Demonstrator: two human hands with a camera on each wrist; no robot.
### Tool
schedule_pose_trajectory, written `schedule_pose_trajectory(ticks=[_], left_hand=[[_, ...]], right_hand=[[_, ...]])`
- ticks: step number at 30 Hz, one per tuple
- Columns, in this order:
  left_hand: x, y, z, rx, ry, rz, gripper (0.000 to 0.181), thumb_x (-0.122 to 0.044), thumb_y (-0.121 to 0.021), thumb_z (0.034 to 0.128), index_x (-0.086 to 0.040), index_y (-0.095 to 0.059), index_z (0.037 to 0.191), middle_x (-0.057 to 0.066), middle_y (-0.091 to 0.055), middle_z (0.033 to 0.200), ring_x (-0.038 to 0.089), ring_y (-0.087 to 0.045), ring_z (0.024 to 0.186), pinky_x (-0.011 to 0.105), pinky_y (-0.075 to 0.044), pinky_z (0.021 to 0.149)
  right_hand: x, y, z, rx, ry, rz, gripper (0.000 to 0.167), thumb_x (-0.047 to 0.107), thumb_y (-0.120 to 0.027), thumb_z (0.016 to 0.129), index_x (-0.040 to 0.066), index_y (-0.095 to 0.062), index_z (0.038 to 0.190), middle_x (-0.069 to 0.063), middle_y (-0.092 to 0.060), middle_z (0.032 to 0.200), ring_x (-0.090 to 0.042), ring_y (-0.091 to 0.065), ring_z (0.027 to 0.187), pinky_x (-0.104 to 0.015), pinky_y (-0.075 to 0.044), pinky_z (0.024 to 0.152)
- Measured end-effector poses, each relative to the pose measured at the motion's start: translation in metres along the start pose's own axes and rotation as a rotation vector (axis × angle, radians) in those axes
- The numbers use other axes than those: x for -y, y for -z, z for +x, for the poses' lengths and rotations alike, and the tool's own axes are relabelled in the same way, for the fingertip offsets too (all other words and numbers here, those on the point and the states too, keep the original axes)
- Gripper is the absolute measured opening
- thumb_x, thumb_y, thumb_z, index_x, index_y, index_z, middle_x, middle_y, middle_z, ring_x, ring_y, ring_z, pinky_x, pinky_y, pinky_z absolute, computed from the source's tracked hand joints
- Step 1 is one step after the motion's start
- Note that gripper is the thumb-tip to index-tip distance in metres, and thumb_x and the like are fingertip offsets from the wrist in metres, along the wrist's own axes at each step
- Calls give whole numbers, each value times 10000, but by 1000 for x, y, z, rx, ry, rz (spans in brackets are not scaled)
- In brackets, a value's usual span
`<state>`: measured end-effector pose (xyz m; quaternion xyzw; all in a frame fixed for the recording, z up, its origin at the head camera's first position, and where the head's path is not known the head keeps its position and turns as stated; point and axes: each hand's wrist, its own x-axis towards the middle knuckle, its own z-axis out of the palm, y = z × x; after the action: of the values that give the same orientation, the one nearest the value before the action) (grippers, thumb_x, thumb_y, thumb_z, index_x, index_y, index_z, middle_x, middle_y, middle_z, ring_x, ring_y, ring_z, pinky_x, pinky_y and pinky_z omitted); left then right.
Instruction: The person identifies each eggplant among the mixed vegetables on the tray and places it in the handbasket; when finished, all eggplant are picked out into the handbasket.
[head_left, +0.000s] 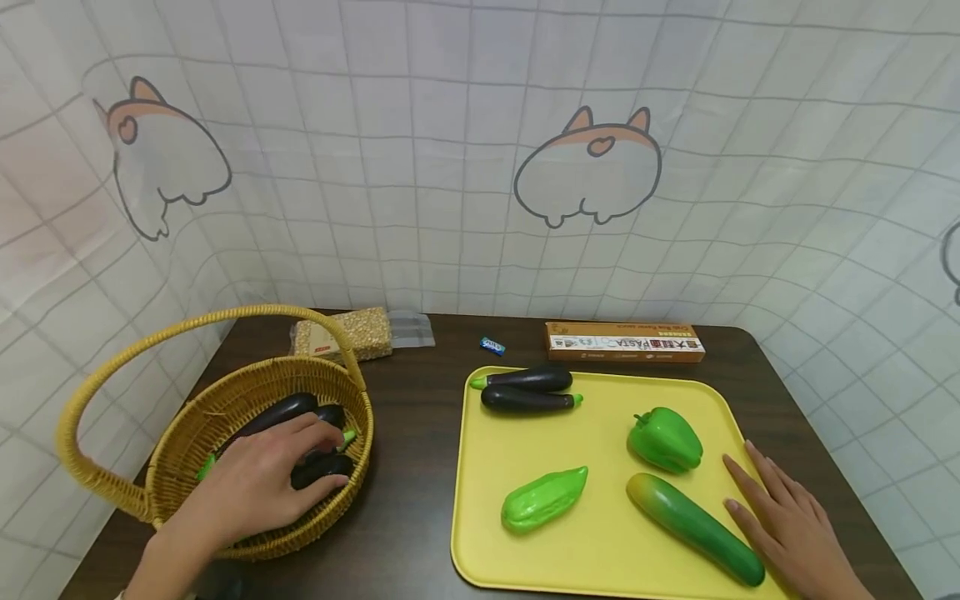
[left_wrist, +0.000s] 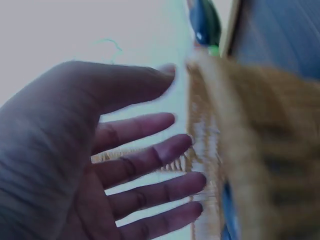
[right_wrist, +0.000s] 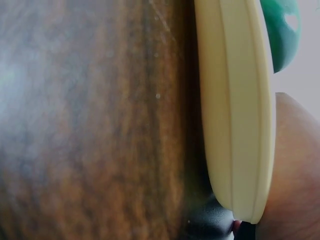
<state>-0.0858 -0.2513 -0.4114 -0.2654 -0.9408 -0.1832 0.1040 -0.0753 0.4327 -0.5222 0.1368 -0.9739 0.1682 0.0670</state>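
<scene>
A: Principal items, and where?
B: Dark eggplants [head_left: 324,470], glossy, at least two, inside the wicker basket [head_left: 240,390], beneath and just ahead of the left hand [head_left: 266,471]. Exact count hidden by that hand.

A: State of the hands?
B: Left: fingers wide apart, nothing gripped. Contact with eggplants: cannot tell. Right hand [head_left: 791,525]: fingers extended, nothing held, at the near right edge of the yellow tray [head_left: 600,550].

A: Expected handling?
B: Judged light and firm, possibly moulded imitations. Smooth skin, likely slippery, not fragile. Best gripped round the thick middle, thumb opposing fingers; stem too slim for a sure hold.

A: Surroundings?
B: Just left of the right hand, on the tray: long green vegetable [head_left: 693,527]. Ahead of that hand: bell pepper [head_left: 666,440]. Between both hands: ridged green gourd [head_left: 543,500]; farther ahead, two more eggplants [head_left: 528,400], side by side. Beyond the left hand, behind the basket: bag of grain [head_left: 363,333]. Beyond the tray: pasta box [head_left: 622,345], small blue packet [head_left: 492,345], both on the dark counter [head_left: 416,475].
</scene>
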Motion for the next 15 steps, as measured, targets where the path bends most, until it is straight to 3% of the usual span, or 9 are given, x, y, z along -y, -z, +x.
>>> schedule_pose_trajectory(ticks=[7, 15], left_hand=[[-26, -4, 14, -29, -63, -60, 362, -445, -853, 902, -317, -693, 1201, -203, -635, 1120, 11, -638, 857, 291, -539, 672], [-49, -16, 50, -48, -217, -86, 466, -414, -847, 907, -270, -681, 1318, -114, -635, 1273, 51, -653, 919, 335, -552, 713]], right_hand=[[0, -2, 0, -4, 2, 6, 637, 308, -591, 1104, 272, -324, 1681, -51, -125, 1757, -510, -209, 1520, -758, 0, 1144], [0, -2, 0, -5, -9, 8, 637, 318, -587, 1106, 279, -320, 1683, -46, -122, 1758, -530, -222, 1508, -756, -6, 1145]])
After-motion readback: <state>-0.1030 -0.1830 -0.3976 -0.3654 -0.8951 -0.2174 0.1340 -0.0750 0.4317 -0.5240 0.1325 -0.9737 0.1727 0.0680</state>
